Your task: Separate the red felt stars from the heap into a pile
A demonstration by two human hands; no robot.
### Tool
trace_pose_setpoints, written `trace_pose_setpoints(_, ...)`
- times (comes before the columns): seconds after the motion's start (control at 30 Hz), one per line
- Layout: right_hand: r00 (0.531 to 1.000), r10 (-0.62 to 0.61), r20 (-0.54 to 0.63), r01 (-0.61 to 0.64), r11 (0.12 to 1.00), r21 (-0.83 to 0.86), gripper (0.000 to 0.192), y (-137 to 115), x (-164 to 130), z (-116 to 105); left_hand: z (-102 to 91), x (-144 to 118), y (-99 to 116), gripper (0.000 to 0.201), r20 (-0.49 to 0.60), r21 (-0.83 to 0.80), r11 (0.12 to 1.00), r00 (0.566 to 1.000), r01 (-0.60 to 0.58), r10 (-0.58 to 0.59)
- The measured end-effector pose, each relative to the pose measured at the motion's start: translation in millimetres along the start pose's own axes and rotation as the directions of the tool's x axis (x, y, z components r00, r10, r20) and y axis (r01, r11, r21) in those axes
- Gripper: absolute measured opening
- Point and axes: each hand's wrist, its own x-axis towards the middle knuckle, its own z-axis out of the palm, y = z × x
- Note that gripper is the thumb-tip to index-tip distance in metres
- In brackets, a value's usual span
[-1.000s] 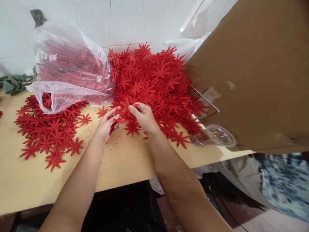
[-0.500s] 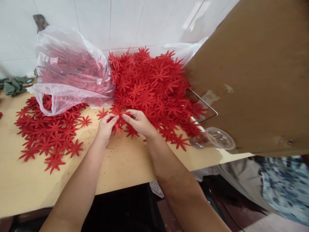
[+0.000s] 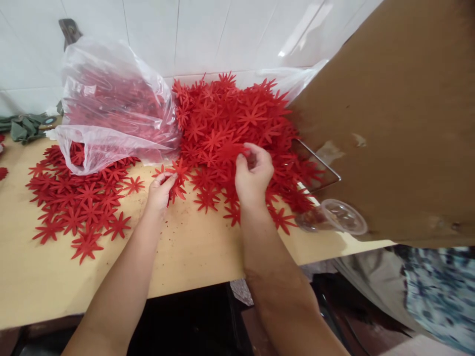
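"Left grip (image 3: 159, 192), how set?"

"Pinched nearly closed at thumb and fingertips, holding red flower cut-outs (image 3: 181, 171), just off the near left edge of the big red heap (image 3: 237, 118)."

"And right grip (image 3: 254, 175)?"

"Curled over the near part of the heap, only slightly parted, with red petals at the tips. Cannot tell whether holding 1 or merely touching: red against red, and blurred."

"Left of the heap?"

"Just beside it, a translucent plastic bag (image 3: 115, 106) with red cut-outs inside. Farther left and nearer than the heap, a 2nd, lower pile (image 3: 87, 202), partly under the bag's loose handle. Between pile and heap, 1 loose cut-out (image 3: 133, 185)."

"Right of the heap?"

"A tall brown panel (image 3: 401, 113), a bent metal wire (image 3: 321, 156) and, nearer, a clear plastic cup (image 3: 343, 216)."

"Under the heap?"

"Pale bench (image 3: 208, 262), flecked with dark specks in front."
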Motion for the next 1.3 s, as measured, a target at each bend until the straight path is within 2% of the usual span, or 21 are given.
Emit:
trace_pose_setpoints(0.1, 0.972, -0.219, -0.086, 0.182, 0.932, -0.315, 0.044, 0, 3, -8, 3.5, -3, 0, 0.018, 0.009, 0.045, 0.999, 1.0, -0.004, 0.004)
trace_pose_setpoints(0.17, 0.961, -0.272, -0.041, 0.24, 0.904, -0.353, 0.041, -10, -1, -9, 4.2, -4, -1, 0.014, 0.004, 0.097, 0.995, 1.0, -0.027, 0.027)
trace_pose_setpoints(0.2, 0.966, -0.259, 0.007, 0.25, 0.923, -0.294, 0.037, -16, -5, -7, 4.3, -5, -1, 0.013, 0.008, 0.125, 0.991, 0.999, -0.037, 0.037)
trace_pose_setpoints(0.27, 0.97, -0.176, 0.168, 0.189, 0.98, -0.062, 0.031, -29, -17, 1, 4.8, -5, -2, 0.013, 0.036, 0.172, 0.984, 0.998, -0.053, 0.048)
trace_pose_setpoints(0.3, 0.952, -0.129, 0.279, 0.116, 0.991, 0.063, 0.029, -35, -23, 6, 5.1, -6, -3, 0.013, 0.057, 0.184, 0.981, 0.997, -0.061, 0.052)
trace_pose_setpoints(0.37, 0.867, -0.063, 0.495, -0.051, 0.975, 0.215, 0.026, -41, -33, 16, 6.0, -6, -4, 0.015, 0.095, 0.189, 0.979, 0.994, -0.079, 0.062)
trace_pose_setpoints(0.43, 0.788, -0.022, 0.615, -0.167, 0.954, 0.248, 0.025, -42, -38, 22, 6.7, -7, -4, 0.016, 0.113, 0.191, 0.978, 0.991, -0.087, 0.066)
trace_pose_setpoints(0.47, 0.776, 0.002, 0.631, -0.208, 0.945, 0.252, 0.025, -41, -39, 23, 6.9, -7, -5, 0.017, 0.116, 0.194, 0.977, 0.991, -0.085, 0.063)
trace_pose_setpoints(0.6, 0.815, 0.129, 0.565, -0.366, 0.87, 0.33, 0.03, -40, -31, 18, 6.1, -6, -5, 0.018, 0.112, 0.226, 0.971, 0.992, -0.076, 0.052)
trace_pose_setpoints(0.67, 0.804, 0.151, 0.575, -0.419, 0.83, 0.368, 0.033, -41, -29, 16, 5.3, -5, -6, 0.018, 0.112, 0.248, 0.964, 0.991, -0.093, 0.067)
trace_pose_setpoints(0.77, 0.763, 0.095, 0.64, -0.404, 0.842, 0.356, 0.03, -43, -32, 18, 4.7, -4, -8, 0.017, 0.124, 0.273, 0.955, 0.989, -0.117, 0.086)
trace_pose_setpoints(0.83, 0.762, 0.066, 0.644, -0.345, 0.883, 0.318, 0.026, -42, -35, 20, 4.8, -4, -8, 0.016, 0.128, 0.277, 0.953, 0.987, -0.125, 0.093)
trace_pose_setpoints(0.87, 0.781, 0.066, 0.621, -0.316, 0.9, 0.302, 0.024, -41, -35, 22, 4.9, -5, -8, 0.016, 0.126, 0.278, 0.952, 0.987, -0.128, 0.095)
trace_pose_setpoints(0.93, 0.853, 0.088, 0.515, -0.265, 0.922, 0.283, 0.021, -35, -32, 22, 5.1, -5, -7, 0.017, 0.118, 0.284, 0.95, 0.988, -0.129, 0.099)
trace_pose_setpoints(1.0, 0.936, 0.113, 0.332, -0.211, 0.938, 0.274, 0.018, -27, -24, 19, 5.2, -5, -7, 0.018, 0.103, 0.291, 0.949, 0.99, -0.125, 0.099)
trace_pose_setpoints(1.07, 0.986, 0.108, 0.124, -0.134, 0.965, 0.227, 0.015, -16, -13, 12, 5.3, -5, -6, 0.018, 0.087, 0.284, 0.952, 0.992, -0.117, 0.096)
trace_pose_setpoints(1.17, 0.995, 0.021, -0.097, -0.018, 0.999, 0.028, 0.015, -1, 2, -3, 5.2, -4, -6, 0.018, 0.09, 0.251, 0.963, 0.993, -0.094, 0.073)
trace_pose_setpoints(1.3, 0.966, -0.148, -0.212, 0.073, 0.943, -0.324, 0.027, 5, 12, -19, 5.1, -4, -6, 0.02, 0.107, 0.216, 0.974, 0.993, -0.07, 0.047)
